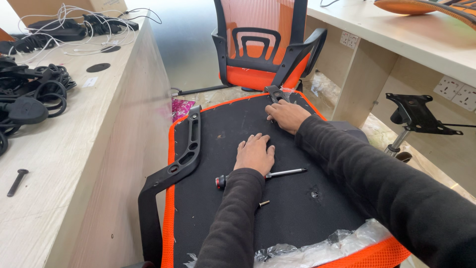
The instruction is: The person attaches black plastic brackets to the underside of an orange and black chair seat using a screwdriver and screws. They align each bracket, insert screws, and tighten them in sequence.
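Observation:
An upturned orange chair seat [297, 198] with a black underside lies in front of me. My left hand [255, 154] rests flat on the black underside, fingers apart, holding nothing. A screwdriver [277, 174] lies under my left wrist, and a loose screw [264, 203] lies beside my forearm. My right hand [285, 115] presses on a black armrest bracket [275, 94] at the seat's far edge. A black armrest [181, 159] is mounted along the seat's left side.
A finished orange mesh chair [263, 44] stands beyond the seat. A wooden desk [74, 149] at left carries black cables [34, 92] and a black bolt [17, 181]. A black chair base mechanism [416, 115] stands at right. Clear plastic wrap [317, 248] hangs at the seat's near edge.

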